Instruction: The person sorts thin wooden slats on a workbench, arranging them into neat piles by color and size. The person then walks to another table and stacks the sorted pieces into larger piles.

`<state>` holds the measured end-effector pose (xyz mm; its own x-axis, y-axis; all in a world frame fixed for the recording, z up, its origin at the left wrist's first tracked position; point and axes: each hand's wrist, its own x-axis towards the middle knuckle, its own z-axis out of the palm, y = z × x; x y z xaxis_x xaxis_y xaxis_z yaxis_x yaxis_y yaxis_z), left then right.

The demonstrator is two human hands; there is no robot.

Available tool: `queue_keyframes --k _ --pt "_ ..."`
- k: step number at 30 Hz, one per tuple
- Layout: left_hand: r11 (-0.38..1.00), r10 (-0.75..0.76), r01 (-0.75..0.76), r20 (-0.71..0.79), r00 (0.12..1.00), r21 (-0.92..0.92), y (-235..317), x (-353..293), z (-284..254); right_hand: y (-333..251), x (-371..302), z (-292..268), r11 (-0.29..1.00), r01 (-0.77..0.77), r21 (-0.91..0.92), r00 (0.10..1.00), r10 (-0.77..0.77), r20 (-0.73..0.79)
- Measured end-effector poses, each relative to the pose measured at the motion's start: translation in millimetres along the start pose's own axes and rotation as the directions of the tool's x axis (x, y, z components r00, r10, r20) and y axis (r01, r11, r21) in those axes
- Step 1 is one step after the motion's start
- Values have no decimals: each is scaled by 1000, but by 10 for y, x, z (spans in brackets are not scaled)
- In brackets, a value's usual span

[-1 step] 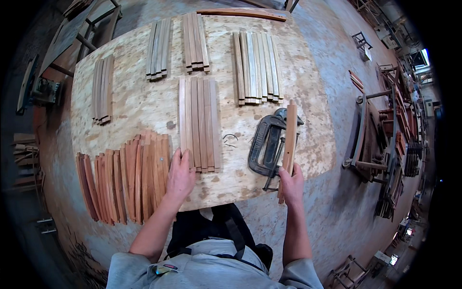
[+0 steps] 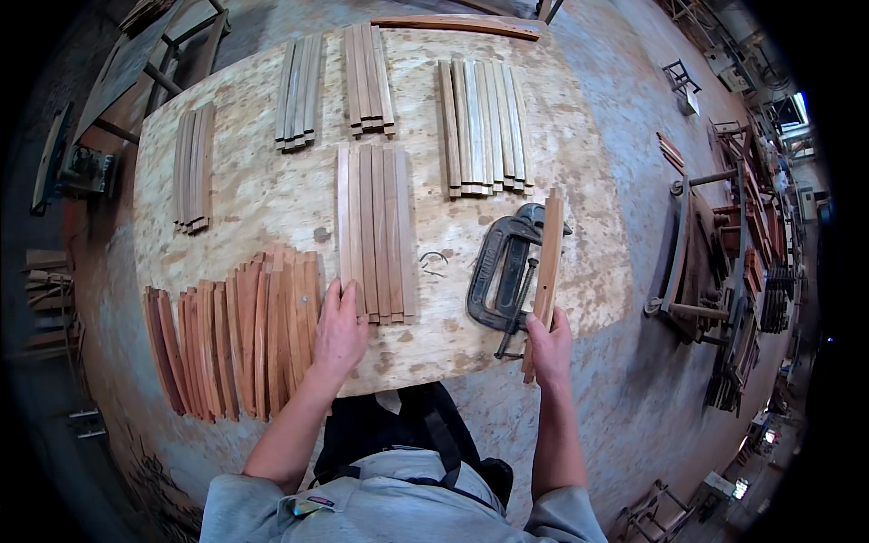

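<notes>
My right hand is closed round the lower part of a reddish-brown wooden slat, held upright in the view and tilted slightly right. This slat partly covers a black C-clamp lying on the plywood tabletop. At the near left corner of a row of paler wooden slats, my left hand has thumb and fingers round the leftmost slat, whose near end it hides. Just left of that hand lies a wide pile of redder, slightly curved slats.
Bundles of slats lie farther back: one at far left, two near the back, a wider one at right. A long strip lies along the far edge. A wooden rack stands right of the table.
The far end of the slat in my right hand has swung slightly to the right, away from the clamp. My left hand and the bundles have stayed in place.
</notes>
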<state>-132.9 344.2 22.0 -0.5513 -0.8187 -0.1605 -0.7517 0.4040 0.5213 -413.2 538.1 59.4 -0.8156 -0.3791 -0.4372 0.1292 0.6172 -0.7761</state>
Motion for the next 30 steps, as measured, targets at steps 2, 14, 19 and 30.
queue_keyframes --k 2,14,19,30 --pt "1000 -10 10 -13 1000 7 9 -15 8 47 46 -50 998 43 -50 999 -45 -30" --pt "947 -181 160 -51 982 -279 -110 -62 -2 618 917 -717 783 25 -622 902 -285 -323" --pt "983 -117 126 -74 990 132 -2 -170 79 561 913 -667 674 -61 -737 934 -222 -280" --pt "978 -55 65 -57 997 197 16 -80 60 133 262 115 945 320 -71 947 -318 32"
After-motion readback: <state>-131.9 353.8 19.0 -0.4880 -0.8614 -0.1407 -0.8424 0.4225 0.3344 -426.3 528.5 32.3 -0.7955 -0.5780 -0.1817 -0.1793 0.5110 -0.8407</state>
